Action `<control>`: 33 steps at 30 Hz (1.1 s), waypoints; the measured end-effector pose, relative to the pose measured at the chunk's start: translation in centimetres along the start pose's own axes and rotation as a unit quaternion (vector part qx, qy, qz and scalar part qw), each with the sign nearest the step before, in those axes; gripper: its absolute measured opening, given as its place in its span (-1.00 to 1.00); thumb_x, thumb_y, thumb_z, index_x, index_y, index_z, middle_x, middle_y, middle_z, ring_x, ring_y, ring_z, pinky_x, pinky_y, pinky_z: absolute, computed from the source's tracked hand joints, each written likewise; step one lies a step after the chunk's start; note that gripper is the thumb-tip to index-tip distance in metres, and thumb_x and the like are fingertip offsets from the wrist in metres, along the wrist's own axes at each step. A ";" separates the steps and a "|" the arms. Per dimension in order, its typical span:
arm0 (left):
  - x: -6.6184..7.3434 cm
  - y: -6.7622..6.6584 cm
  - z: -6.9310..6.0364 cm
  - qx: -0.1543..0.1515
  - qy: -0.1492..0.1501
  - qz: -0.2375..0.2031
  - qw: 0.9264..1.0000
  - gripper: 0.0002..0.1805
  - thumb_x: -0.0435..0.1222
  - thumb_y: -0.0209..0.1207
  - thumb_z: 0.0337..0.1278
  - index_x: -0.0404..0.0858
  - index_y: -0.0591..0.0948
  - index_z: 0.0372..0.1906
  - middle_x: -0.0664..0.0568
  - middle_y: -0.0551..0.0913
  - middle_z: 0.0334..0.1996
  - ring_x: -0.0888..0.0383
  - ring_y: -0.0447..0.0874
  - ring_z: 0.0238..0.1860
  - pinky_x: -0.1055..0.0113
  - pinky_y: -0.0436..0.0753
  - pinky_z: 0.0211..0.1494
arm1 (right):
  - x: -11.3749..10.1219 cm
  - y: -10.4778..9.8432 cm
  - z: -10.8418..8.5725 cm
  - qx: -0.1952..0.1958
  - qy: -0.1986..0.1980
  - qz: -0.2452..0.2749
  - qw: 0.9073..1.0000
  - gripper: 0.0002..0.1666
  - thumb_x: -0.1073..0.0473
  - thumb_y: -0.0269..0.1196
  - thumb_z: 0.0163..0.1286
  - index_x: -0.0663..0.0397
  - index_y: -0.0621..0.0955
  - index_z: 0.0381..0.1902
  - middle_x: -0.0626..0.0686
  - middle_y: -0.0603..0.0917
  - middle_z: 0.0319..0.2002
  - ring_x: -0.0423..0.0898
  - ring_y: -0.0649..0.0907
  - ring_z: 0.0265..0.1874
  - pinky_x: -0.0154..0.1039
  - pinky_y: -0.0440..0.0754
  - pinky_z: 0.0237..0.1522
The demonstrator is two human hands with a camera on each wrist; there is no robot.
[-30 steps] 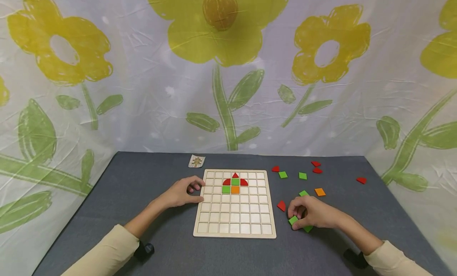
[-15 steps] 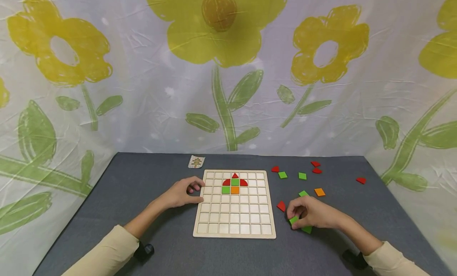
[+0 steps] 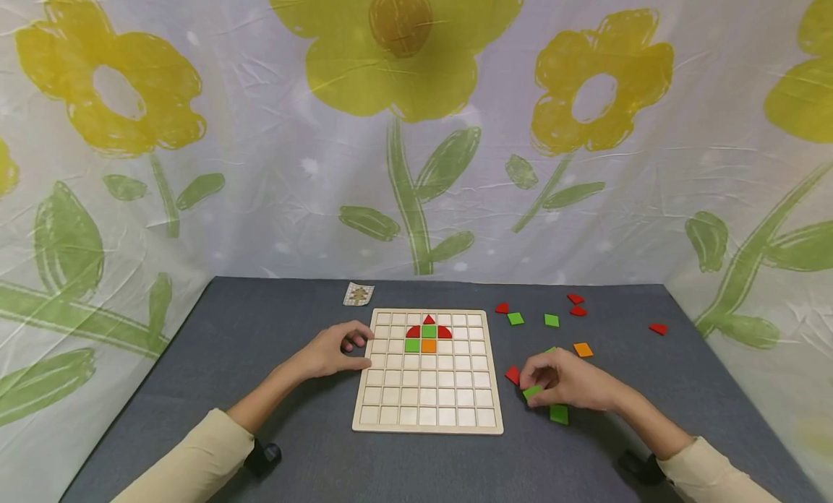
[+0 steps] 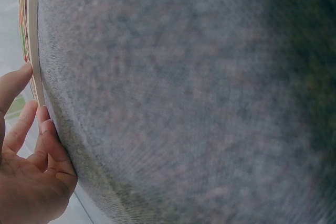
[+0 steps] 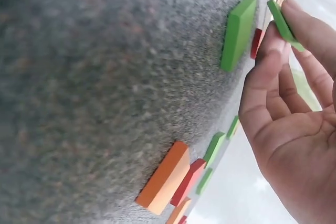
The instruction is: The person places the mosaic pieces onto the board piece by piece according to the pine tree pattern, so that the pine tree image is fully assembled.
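Observation:
A square wooden grid board (image 3: 426, 420) lies mid-table, with several tiles set in its upper cells: red triangle and curved pieces, green squares and an orange square (image 3: 429, 346). My left hand (image 3: 332, 351) touches the board's left edge with thumb and index fingertip, apart from each other; the left wrist view shows the thumb (image 4: 18, 82) against the rim. To the board's right, my right hand (image 3: 575, 380) pinches a green square tile (image 5: 283, 24) between thumb and forefinger, tilted and above the table. Another green tile (image 3: 559, 414) lies just below that hand.
Loose on the right lie red pieces (image 3: 659, 329), green squares (image 3: 552, 320) and an orange square (image 3: 583, 350). A red piece (image 3: 513, 375) sits near my right fingertips. A small patterned card (image 3: 359, 294) lies behind the board. A flowered cloth (image 3: 293, 199) hangs behind the table.
My right hand has risen slightly with the green square tile, moving a little away from me and left. More of the green tile below it now shows. The left hand has stayed put.

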State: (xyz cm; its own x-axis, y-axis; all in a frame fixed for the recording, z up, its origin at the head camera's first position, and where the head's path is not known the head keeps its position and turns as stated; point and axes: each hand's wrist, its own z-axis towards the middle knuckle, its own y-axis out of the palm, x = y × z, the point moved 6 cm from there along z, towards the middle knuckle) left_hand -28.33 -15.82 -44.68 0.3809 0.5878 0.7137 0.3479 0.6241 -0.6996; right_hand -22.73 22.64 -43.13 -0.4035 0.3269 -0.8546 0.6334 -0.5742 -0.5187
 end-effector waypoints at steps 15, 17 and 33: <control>-0.2 0.1 0.1 0.000 -0.002 0.002 1.000 -0.54 -0.27 0.46 0.15 -0.30 0.60 0.12 -0.02 0.58 -0.14 0.02 0.54 -0.16 0.04 0.51 -0.02 | -0.5 -0.8 1.3 0.039 -0.020 -0.010 0.999 -0.86 0.28 0.45 0.31 0.14 0.69 -0.20 0.06 0.71 -0.32 0.05 0.63 -0.43 -0.22 0.64 -0.37; -0.3 0.1 0.0 0.000 0.001 0.006 1.000 -0.53 -0.26 0.47 0.15 -0.29 0.60 0.12 -0.01 0.58 -0.14 0.04 0.54 -0.17 0.05 0.52 -0.03 | -0.4 -0.9 1.5 0.047 -0.013 -0.013 0.999 -0.85 0.28 0.45 0.30 0.13 0.70 -0.20 0.04 0.71 -0.31 0.05 0.64 -0.43 -0.23 0.64 -0.36; -0.5 0.1 0.2 0.001 -0.002 0.005 1.000 -0.53 -0.26 0.47 0.13 -0.30 0.60 0.11 0.01 0.57 -0.16 0.05 0.52 -0.19 0.05 0.51 -0.04 | 0.8 -1.8 2.9 0.067 0.027 -0.003 0.997 -0.82 0.32 0.41 0.34 0.18 0.69 -0.11 0.10 0.71 -0.23 0.10 0.69 -0.31 -0.20 0.64 -0.29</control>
State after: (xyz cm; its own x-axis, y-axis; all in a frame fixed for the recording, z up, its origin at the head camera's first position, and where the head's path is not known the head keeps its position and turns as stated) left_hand -28.65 -15.95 -45.11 0.3805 0.5958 0.7073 0.3425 0.6196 -0.7062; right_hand -26.14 21.74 -42.83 -0.3684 0.3698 -0.8530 0.5349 -0.6661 -0.5198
